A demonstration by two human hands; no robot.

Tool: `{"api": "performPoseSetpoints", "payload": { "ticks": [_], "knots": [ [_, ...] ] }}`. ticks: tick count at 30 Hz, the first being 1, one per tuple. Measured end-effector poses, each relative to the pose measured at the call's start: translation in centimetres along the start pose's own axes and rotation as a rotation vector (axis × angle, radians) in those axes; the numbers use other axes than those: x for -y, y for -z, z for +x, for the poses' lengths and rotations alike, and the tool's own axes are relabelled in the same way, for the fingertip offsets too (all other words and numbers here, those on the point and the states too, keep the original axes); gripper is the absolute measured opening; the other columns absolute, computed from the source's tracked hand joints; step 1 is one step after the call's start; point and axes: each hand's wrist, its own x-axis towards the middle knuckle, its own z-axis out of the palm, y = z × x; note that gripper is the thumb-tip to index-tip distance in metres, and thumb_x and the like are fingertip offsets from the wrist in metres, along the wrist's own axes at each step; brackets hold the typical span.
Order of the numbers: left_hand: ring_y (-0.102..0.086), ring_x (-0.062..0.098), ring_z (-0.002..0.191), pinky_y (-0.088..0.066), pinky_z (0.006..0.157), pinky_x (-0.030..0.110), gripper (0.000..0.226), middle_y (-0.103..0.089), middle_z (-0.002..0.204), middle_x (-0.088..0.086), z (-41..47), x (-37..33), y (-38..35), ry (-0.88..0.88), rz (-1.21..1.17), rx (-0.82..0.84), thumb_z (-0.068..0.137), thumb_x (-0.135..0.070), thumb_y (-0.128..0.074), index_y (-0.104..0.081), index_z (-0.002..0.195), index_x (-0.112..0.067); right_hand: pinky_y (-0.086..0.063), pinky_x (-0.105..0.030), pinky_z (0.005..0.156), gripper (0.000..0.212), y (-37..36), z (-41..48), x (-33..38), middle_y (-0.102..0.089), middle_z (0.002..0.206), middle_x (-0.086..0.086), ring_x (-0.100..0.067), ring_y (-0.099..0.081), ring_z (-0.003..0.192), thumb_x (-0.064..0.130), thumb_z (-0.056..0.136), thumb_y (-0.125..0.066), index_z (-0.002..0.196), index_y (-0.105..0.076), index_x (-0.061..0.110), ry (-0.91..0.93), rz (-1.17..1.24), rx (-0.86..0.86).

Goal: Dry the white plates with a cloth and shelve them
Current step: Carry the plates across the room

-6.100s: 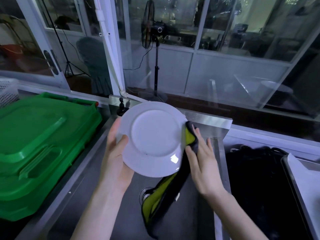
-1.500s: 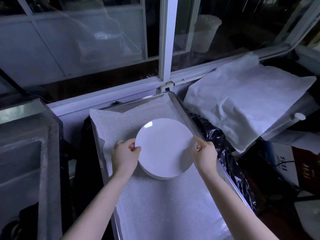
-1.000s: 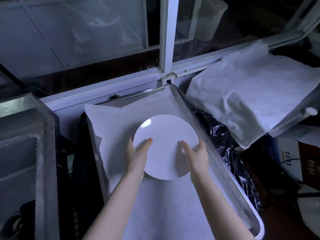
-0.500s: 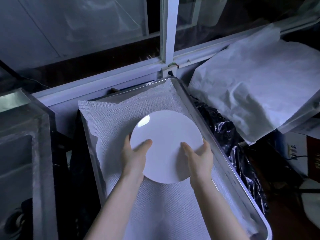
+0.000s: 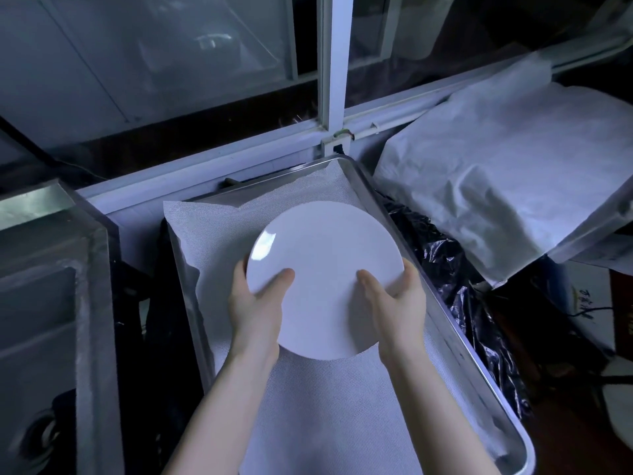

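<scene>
- Head view: the white plate (image 5: pixel 325 269) lies between the two hands, face up and roughly level. Most of it reaches forward past the palms (being round, it has no long axis).
- The left hand (image 5: pixel 255 306) clasps the near-left rim with its thumb on top and its fingers hidden beneath. The right hand (image 5: pixel 399 303) mirrors it on the near-right rim, so neither hand is nearer.
- Straight below the grip lies the mesh liner (image 5: pixel 325 406) of the tray (image 5: pixel 263 186). I cannot tell whether the plate touches it, and I judge that setting it down would be a plain descent.
</scene>
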Motion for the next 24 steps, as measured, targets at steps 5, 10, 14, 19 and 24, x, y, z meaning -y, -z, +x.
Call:
{"api": "performPoseSetpoints", "payload": {
  "ticks": [5,10,14,19,24],
  "knots": [
    [-0.073,0.002,0.073,-0.053,0.051,0.017,0.035,-0.076,0.090,-0.017,-1.6,-1.9,0.7,-0.040,0.011,0.006,0.084,-0.009,-0.077,-0.066,0.112,-0.028,-0.051,-0.049,0.095,0.047,1.2,-2.3,0.9,-0.068,0.112,0.007,-0.017,-0.065,0.104,0.021,0.081,-0.075,0.123,-0.056,0.026,-0.002,0.055,0.030],
    [-0.074,0.007,0.075,-0.055,0.051,0.021,0.035,-0.077,0.088,-0.016,-4.3,-3.3,0.8,-0.024,0.011,0.091,0.082,-0.010,-0.079,-0.067,0.106,-0.033,-0.051,-0.047,0.095,0.046,4.0,-5.8,1.9,-0.066,0.115,0.012,-0.012,-0.062,0.106,0.024,0.081,-0.074,0.122,-0.056,0.032,0.064,0.069,-0.032],
    [-0.075,0.008,0.078,-0.056,0.055,0.022,0.039,-0.077,0.091,-0.015,-8.0,-3.7,1.4,-0.032,0.000,0.209,0.082,-0.008,-0.079,-0.066,0.111,-0.031,-0.051,-0.034,0.092,0.042,6.9,-10.3,1.5,-0.066,0.113,0.013,-0.007,-0.062,0.105,0.021,0.081,-0.074,0.118,-0.059,0.032,0.124,0.089,-0.152],
    [-0.075,0.013,0.087,-0.061,0.068,0.034,0.041,-0.077,0.097,-0.014,-14.5,-3.3,3.7,-0.025,0.026,0.447,0.082,-0.009,-0.079,-0.066,0.111,-0.035,-0.040,-0.003,0.070,0.040,11.1,-18.8,-0.3,-0.063,0.100,0.026,0.015,-0.056,0.095,0.016,0.079,-0.073,0.105,-0.058,0.042,0.222,0.111,-0.383],
    [-0.074,0.020,0.091,-0.059,0.068,0.035,0.039,-0.075,0.103,-0.005,-22.5,-1.6,5.2,-0.007,0.088,0.693,0.081,-0.009,-0.079,-0.064,0.109,-0.032,-0.043,-0.026,0.093,0.061,16.4,-28.9,-3.4,-0.058,0.128,0.017,-0.005,-0.054,0.117,0.019,0.080,-0.072,0.137,-0.052,0.028,0.210,0.161,-0.631]
  ]
}}
